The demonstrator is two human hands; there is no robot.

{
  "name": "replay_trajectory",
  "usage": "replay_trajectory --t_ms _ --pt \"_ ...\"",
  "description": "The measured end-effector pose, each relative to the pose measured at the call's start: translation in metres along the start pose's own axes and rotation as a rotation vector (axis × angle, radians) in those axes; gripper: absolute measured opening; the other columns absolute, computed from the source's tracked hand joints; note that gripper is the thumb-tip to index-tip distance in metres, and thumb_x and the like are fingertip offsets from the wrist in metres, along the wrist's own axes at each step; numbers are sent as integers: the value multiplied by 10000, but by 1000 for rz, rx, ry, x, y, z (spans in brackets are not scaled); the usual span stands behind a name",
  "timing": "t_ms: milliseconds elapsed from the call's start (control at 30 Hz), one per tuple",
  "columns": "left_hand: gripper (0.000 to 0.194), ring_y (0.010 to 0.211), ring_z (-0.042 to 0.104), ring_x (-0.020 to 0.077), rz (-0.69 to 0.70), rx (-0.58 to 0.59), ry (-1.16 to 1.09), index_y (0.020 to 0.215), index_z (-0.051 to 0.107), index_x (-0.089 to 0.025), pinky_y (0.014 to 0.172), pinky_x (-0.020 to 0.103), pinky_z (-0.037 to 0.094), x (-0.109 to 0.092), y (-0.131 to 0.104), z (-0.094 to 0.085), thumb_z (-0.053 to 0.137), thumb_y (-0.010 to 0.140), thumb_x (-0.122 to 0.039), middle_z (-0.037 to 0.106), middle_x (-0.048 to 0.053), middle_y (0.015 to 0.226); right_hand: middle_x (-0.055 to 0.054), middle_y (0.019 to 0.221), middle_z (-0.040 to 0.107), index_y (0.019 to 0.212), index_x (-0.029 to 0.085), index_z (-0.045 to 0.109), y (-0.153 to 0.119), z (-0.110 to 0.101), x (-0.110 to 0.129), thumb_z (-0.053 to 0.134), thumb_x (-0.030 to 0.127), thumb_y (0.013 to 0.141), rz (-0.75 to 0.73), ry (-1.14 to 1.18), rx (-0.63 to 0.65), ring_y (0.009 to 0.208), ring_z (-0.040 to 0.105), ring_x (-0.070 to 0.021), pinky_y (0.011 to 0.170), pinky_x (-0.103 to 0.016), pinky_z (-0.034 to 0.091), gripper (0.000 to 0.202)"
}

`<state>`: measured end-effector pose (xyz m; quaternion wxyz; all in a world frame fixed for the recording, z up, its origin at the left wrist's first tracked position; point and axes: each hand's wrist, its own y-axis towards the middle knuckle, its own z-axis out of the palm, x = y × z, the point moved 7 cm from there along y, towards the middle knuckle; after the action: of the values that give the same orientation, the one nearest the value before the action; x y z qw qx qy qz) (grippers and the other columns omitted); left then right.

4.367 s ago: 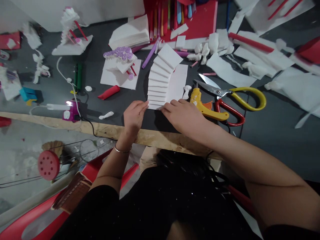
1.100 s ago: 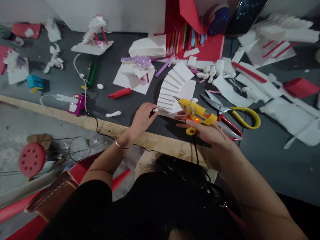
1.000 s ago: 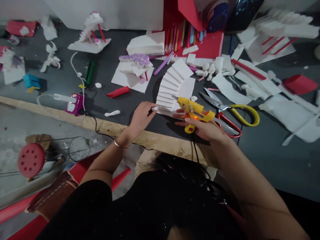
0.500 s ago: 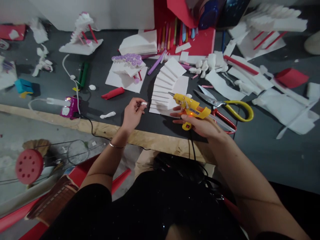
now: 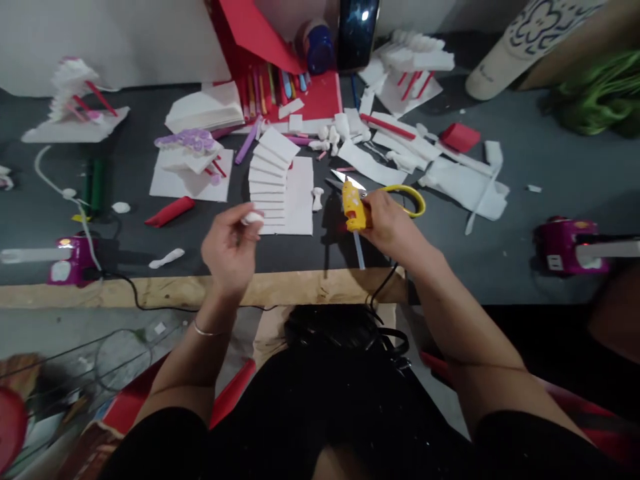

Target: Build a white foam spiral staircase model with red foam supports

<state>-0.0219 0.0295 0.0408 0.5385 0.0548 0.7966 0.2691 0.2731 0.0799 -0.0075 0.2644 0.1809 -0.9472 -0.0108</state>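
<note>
Between the thumb and fingers of my left hand [image 5: 230,253] is a small white rolled piece [image 5: 254,217], its exact kind unclear. My right hand [image 5: 393,225] is closed round a yellow hot glue gun [image 5: 353,205], nozzle pointing away from me. A clear glue stick [image 5: 359,250] sticks out of its back end. Between my hands lies a white curved staircase model [image 5: 270,179] of fanned steps on a white base sheet [image 5: 300,197]. Just beyond the glue gun are scissors with yellow handles [image 5: 419,199], partly hidden. A small white bone-shaped piece [image 5: 317,199] lies beside the base.
To the left stand a purple-topped model [image 5: 190,143], a red roll [image 5: 170,212] and a purple power socket [image 5: 75,260]. White scraps [image 5: 465,187] spread to the right. A bottle [image 5: 515,57], a phone [image 5: 357,33] and coloured pens [image 5: 270,90] are at the back.
The view has swung to the right. My right hand has moved the glue gun off the staircase model and turned its nozzle away from me. My left hand has raised the white piece.
</note>
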Motion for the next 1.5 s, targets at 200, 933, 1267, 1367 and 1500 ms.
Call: replay_trajectory --t_ms 200,933,1267,1367,1500 --pt "257 743 722 106 -117 389 -333 1040 737 -228 608 201 577 -31 -4 113 783 936 -458 784 21 958 -173 1108 625 1139 181 543 0 -3 0 738 205 835 -25 0 21 1013 635 -328 897 -524 561 362" --pt "375 783 733 143 -128 484 -247 947 743 -218 705 252 596 -19 20 176 736 925 -592 789 24 922 24 791 646 933 211 635 26 -32 -9 802 623 819 96 959 -79 672 579 -100 639 -261 510 459" --pt "465 631 674 99 -219 424 -321 874 728 -211 575 208 555 -13 22 173 765 861 -675 755 0 813 14 837 710 1003 198 712 22 -14 -11 916 576 713 209 1237 -47 731 676 -105 708 -256 595 519" --pt "462 602 656 92 -207 429 -332 865 715 -210 551 201 541 -16 22 173 761 868 -670 740 -8 779 13 831 727 972 198 728 22 -12 -12 930 575 686 254 1257 -83 702 675 -101 700 -262 615 515" --pt "468 548 615 81 -253 419 -352 849 689 -213 516 200 520 -8 22 173 774 854 -673 698 -26 718 0 873 775 998 204 760 22 -10 -16 931 558 692 272 1313 -78 714 705 -106 748 -289 650 498"
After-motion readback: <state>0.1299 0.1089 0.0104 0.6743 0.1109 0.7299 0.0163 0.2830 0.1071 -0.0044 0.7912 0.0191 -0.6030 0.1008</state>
